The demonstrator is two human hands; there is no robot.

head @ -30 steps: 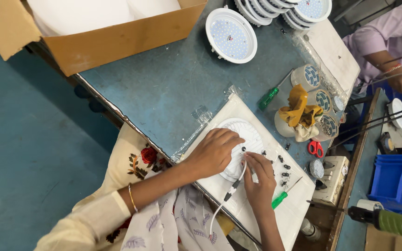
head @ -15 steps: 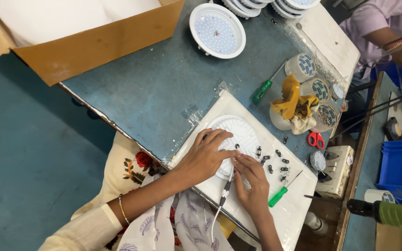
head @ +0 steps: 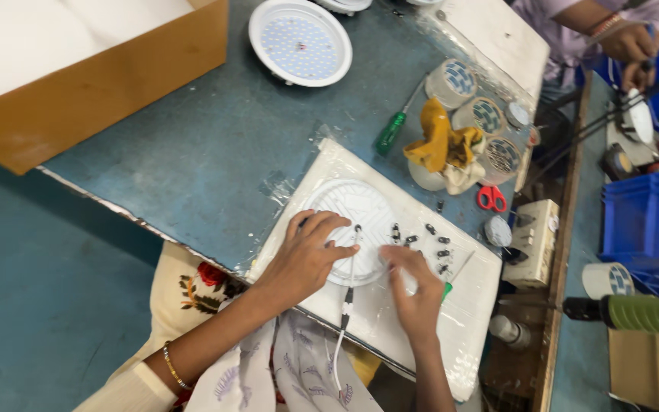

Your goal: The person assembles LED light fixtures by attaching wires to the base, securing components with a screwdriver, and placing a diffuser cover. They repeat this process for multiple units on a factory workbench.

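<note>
A round white lamp housing [head: 348, 217] lies face down on a white plastic-wrapped board [head: 467, 305] at the table's near edge. My left hand [head: 306, 255] presses flat on the housing's near left side, fingers spread. My right hand [head: 413, 286] rests on the board just right of the housing, fingers bent down; what they pinch is hidden. A white cable with a black connector [head: 346, 305] runs from the housing's middle down over the table edge between my hands. Several small black screws [head: 429, 240] lie scattered on the board beyond my right hand.
A finished round LED lamp [head: 300, 40] lies face up at the back. A green-handled screwdriver [head: 390, 131], tape rolls [head: 487, 114], a yellow cloth [head: 440, 145] and red scissors [head: 491, 198] sit right of centre. A cardboard box [head: 101, 84] stands at left. Another person's hands [head: 627, 46] work at upper right.
The view has shifted, so everything sits lower and further left in frame. My right hand has moved off the housing to the board beside it. The left hand stays on the housing.
</note>
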